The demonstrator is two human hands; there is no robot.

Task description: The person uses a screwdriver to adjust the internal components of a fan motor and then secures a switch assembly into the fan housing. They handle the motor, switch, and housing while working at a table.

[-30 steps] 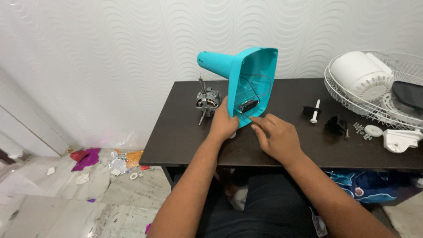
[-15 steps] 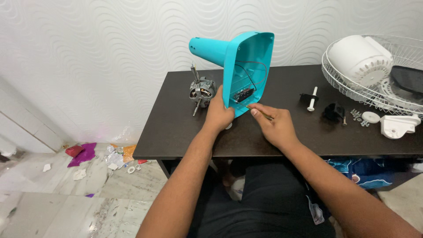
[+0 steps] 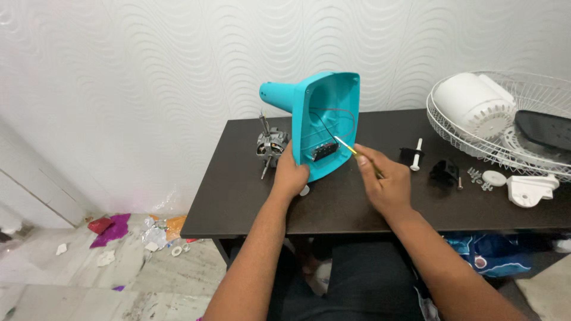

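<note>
Looking down: a person works at a dark worktop (image 3: 357, 208) set against a white wavy wall.
Left hand: the left hand (image 3: 291, 175) is wrapped around the lower left edge of a turquoise fan base (image 3: 324, 128), holding it tipped on its side so the hollow underside faces the viewer.
Right hand: the right hand (image 3: 383, 181) pinches a thin yellow screwdriver (image 3: 351, 148), fingers closed narrowly on the handle, the tip reaching a small dark part inside the base, by the thin wires.
Change: compared with a moment ago, the base sits at much the same tilt and the left hand has not shifted; the right hand has drawn back a little, so more of the yellow shaft shows. The work inside the base appears to be continuing, not finished.
Nearby: a grey motor (image 3: 270, 145) stands just behind the left hand. To the right lie small black knobs (image 3: 443, 169), white plastic parts (image 3: 529, 190), and a white wire fan guard (image 3: 523, 131) holding a white housing.
Hard to see: the screwdriver tip and what it touches are too small to make out. The guard is cut off at the right edge. Litter on the floor at left is unclear.
</note>
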